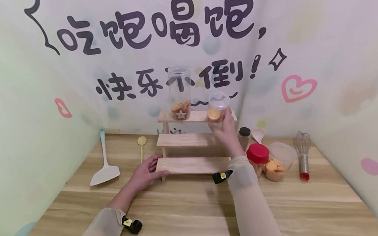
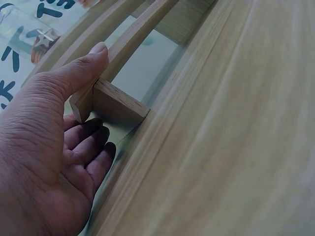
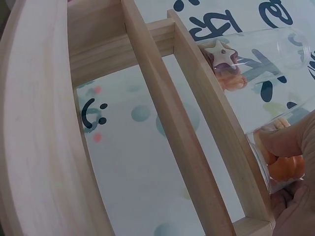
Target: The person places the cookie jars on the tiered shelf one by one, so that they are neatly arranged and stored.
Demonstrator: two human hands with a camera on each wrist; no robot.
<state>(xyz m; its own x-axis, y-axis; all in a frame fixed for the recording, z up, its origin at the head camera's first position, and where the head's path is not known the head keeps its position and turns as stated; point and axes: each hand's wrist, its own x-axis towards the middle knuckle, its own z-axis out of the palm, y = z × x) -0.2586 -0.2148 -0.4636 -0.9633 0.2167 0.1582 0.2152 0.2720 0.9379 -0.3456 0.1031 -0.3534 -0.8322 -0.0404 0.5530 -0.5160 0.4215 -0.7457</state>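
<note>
A three-tier wooden shelf rack (image 1: 192, 165) stands against the back wall. My left hand (image 1: 149, 172) grips the left end of its lowest tier, thumb (image 2: 86, 69) on top and the other fingers curled by the underside. At the right end of the top tier, my right hand (image 1: 226, 133) holds a short clear jar (image 1: 215, 115) of round biscuits under a translucent lid. The right wrist view shows this jar's base (image 3: 278, 167) right at the top tier's edge. A taller clear jar (image 1: 179, 85) with cookies and a star decoration stands upright on that tier's left part.
Right of the rack are a black-lidded jar (image 1: 244, 138), a red-lidded jar (image 1: 257, 154), a tilted clear tub (image 1: 282, 155) with biscuits, a pale spoon (image 1: 258, 135) and a whisk (image 1: 303, 157). A white spatula (image 1: 105, 174) and a yellow spoon (image 1: 141, 141) lie to the left.
</note>
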